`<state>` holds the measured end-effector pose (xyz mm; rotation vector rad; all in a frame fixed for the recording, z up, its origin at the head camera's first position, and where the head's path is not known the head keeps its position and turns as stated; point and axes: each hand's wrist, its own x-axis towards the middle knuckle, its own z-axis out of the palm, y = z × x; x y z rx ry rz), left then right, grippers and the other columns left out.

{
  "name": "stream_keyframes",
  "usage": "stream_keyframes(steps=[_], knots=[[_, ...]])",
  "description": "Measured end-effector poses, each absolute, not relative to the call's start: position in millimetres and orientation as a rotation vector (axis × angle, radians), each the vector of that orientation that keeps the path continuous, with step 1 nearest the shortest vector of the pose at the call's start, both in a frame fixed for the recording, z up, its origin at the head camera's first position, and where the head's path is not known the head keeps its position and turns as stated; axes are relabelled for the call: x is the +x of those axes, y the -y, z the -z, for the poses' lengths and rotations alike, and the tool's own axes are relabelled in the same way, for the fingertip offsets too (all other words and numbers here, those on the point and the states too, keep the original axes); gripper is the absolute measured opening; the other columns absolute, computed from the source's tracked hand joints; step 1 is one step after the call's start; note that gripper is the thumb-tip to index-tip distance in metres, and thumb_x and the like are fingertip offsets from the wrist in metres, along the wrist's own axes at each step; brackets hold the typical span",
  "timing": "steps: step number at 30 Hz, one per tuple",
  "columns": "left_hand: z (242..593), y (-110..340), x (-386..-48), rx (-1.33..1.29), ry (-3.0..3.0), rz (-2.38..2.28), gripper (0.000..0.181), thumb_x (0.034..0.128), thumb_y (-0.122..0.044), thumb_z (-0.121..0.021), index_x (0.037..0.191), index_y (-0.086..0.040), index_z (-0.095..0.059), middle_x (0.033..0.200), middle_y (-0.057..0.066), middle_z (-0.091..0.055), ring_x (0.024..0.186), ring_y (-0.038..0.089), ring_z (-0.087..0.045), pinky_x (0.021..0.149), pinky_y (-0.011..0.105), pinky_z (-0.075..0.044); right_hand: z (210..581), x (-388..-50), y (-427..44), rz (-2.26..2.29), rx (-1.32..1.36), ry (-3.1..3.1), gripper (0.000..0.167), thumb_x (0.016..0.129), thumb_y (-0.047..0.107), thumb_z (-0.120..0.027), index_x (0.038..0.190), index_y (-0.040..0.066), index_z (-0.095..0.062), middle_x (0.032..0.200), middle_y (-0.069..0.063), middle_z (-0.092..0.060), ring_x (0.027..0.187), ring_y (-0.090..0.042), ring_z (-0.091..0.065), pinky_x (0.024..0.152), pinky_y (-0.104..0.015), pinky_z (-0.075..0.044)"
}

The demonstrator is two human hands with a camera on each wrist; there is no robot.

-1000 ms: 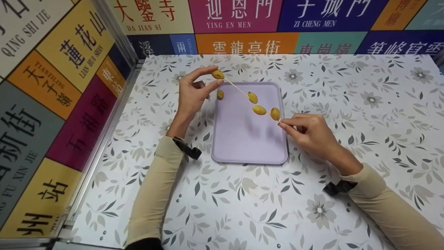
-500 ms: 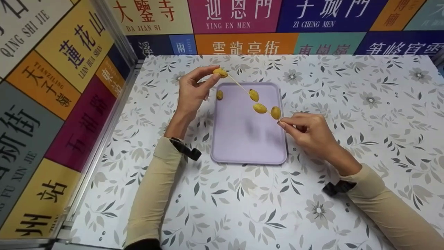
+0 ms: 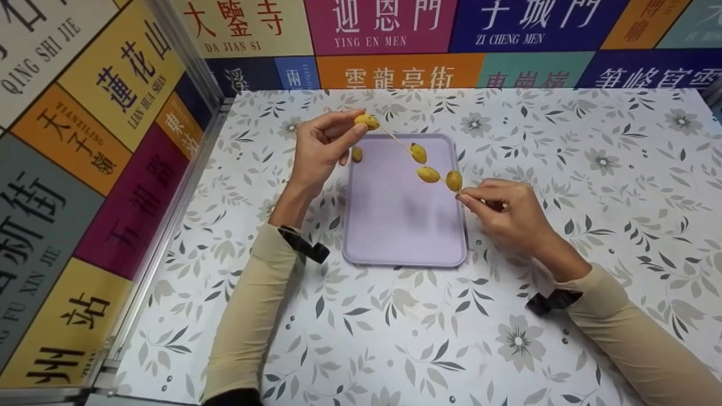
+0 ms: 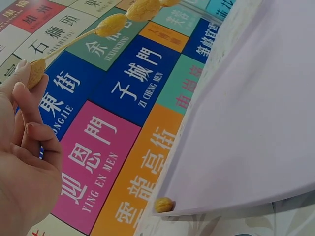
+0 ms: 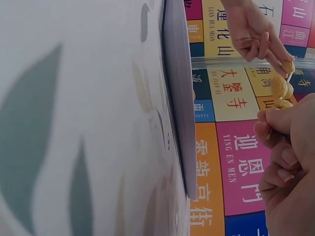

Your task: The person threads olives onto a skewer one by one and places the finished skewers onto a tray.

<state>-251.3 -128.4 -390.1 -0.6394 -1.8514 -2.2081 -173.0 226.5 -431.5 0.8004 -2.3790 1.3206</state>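
Observation:
A thin wooden skewer [image 3: 396,138] slants above the tray, carrying several yellow-brown, wrinkled, olive-like fruits [image 3: 418,153]. My left hand [image 3: 321,148] pinches one olive-like fruit [image 3: 367,122] between thumb and index finger at the skewer's upper left end. A bare stretch of stick separates it from the other three fruits [image 4: 112,24]. At the lower right end, my right hand [image 3: 507,217] pinches the skewer just below the last fruit [image 3: 454,180]. Part of the skewer is hidden by the fruits and fingertips.
Beneath the hands lies a lilac rectangular tray [image 3: 406,242], with one loose fruit [image 3: 357,154] in its upper left corner. The table [image 3: 395,338] has a floral cover. Colourful lettered panels [image 3: 389,25] stand behind and on the left.
The fruit in my left hand has come closer to the other fruits, so less bare stick shows between them. Both hands have shifted slightly right.

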Motion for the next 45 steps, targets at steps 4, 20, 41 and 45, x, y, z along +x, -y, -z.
stream_keyframes(steps=[4,20,41,45], knots=[[389,126,-249,-0.643,1.889,2.173,0.029,0.0971,-0.008,-0.082,0.126,-0.008,-0.081,0.112,0.011,-0.084,0.056,0.013,-0.054,0.048,0.023,-0.042,432,-174,-228,-1.343,0.788,2.367,0.016,0.092,-0.005,-0.082,0.103,0.006,-0.087,0.071,-0.003,-0.068,0.058,-0.008,-0.046,0.053,-0.020,-0.033],[391,118,-244,-0.668,1.979,2.163,0.026,0.0937,-0.010,-0.086,0.120,-0.011,-0.084,0.111,0.009,-0.084,0.060,0.014,-0.054,0.049,0.024,-0.038,432,-175,-232,-1.345,0.825,2.378,0.016,0.095,0.001,-0.082,0.106,0.010,-0.088,0.070,0.002,-0.066,0.058,-0.008,-0.047,0.051,-0.019,-0.034],[395,112,-244,-0.674,2.052,2.178,0.025,0.0924,-0.014,-0.088,0.117,-0.011,-0.085,0.107,0.009,-0.085,0.064,0.015,-0.057,0.049,0.023,-0.037,430,-175,-228,-1.310,0.810,2.306,0.016,0.089,-0.004,-0.085,0.101,0.007,-0.088,0.068,0.000,-0.065,0.058,-0.005,-0.044,0.052,-0.017,-0.031],[396,111,-244,-0.696,2.045,2.199,0.024,0.0924,-0.012,-0.088,0.116,-0.009,-0.084,0.106,0.009,-0.085,0.062,0.014,-0.056,0.050,0.022,-0.038,430,-175,-228,-1.302,0.822,2.328,0.016,0.092,-0.002,-0.084,0.102,0.010,-0.088,0.068,0.001,-0.066,0.056,-0.005,-0.043,0.051,-0.017,-0.031]])
